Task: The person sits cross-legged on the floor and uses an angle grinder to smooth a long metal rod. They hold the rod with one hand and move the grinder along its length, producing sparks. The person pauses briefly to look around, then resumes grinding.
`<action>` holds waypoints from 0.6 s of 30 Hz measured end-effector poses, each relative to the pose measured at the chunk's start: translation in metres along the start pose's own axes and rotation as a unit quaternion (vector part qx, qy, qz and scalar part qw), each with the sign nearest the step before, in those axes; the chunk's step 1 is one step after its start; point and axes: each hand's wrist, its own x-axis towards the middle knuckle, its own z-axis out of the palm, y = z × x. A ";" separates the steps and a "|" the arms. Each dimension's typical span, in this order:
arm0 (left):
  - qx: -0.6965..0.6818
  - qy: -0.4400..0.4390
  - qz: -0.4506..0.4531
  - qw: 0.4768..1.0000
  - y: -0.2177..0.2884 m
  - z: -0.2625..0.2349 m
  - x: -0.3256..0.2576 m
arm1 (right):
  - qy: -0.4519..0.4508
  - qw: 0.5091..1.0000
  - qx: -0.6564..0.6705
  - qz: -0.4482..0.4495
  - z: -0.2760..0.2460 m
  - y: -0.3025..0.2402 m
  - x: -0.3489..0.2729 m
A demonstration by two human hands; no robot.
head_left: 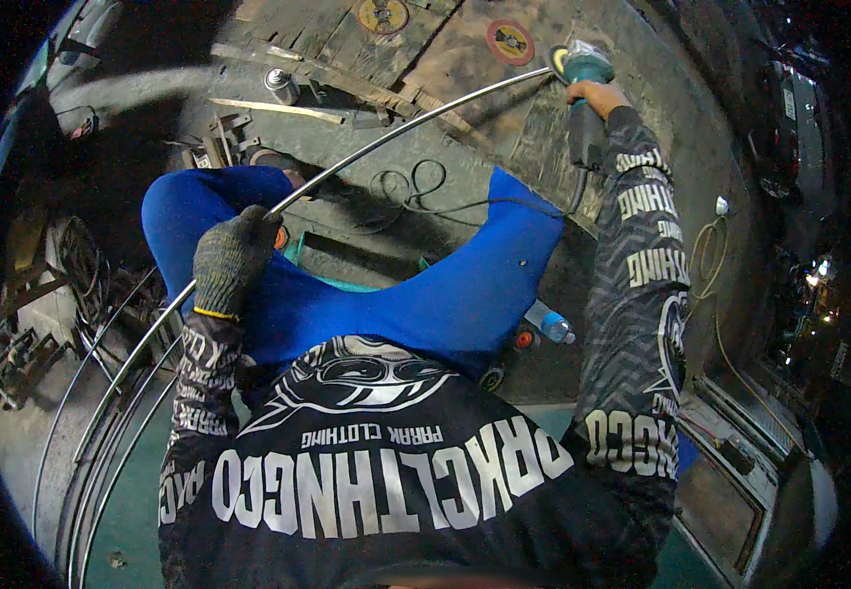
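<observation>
My left hand (pixel 233 257), in a grey knit work glove, is closed around a long shiny metal rod (pixel 415 122) above my left knee. The rod runs from the lower left up to the far right. At its far end, my bare right hand (pixel 599 98) grips a green and black angle grinder (pixel 586 71) by its body. The grinder's disc sits right at the rod's tip; whether they touch I cannot tell. A dark power cord (pixel 579 188) leaves the grinder's rear and loops across the floor.
More bent metal rods (pixel 119 432) lie on the floor at lower left. A spray can (pixel 281 86) and a wood strip (pixel 278 110) are at far left. Round discs (pixel 511 42) rest on a wooden board. A water bottle (pixel 550 322) lies beside my right leg. A metal frame (pixel 740 481) is at right.
</observation>
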 end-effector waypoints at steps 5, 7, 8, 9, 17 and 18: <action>-0.004 0.009 0.019 1.000 -0.008 0.005 0.000 | 0.010 0.991 0.106 0.077 0.019 -0.081 -0.050; 0.010 -0.004 0.019 1.000 -0.011 0.007 0.000 | 0.055 0.976 0.188 0.099 0.036 -0.110 -0.072; 0.012 0.016 0.033 0.999 -0.011 0.007 0.000 | 0.047 0.976 0.198 0.081 0.041 -0.123 -0.082; 0.004 0.015 0.032 0.999 -0.012 0.008 0.000 | 0.040 0.975 0.207 0.064 0.046 -0.135 -0.091; -0.001 -0.036 0.007 0.999 -0.012 0.006 -0.007 | 0.089 0.983 0.159 0.030 0.086 -0.240 -0.164; -0.014 -0.035 0.014 0.999 -0.012 0.005 -0.006 | 0.090 0.982 0.160 0.044 0.088 -0.251 -0.169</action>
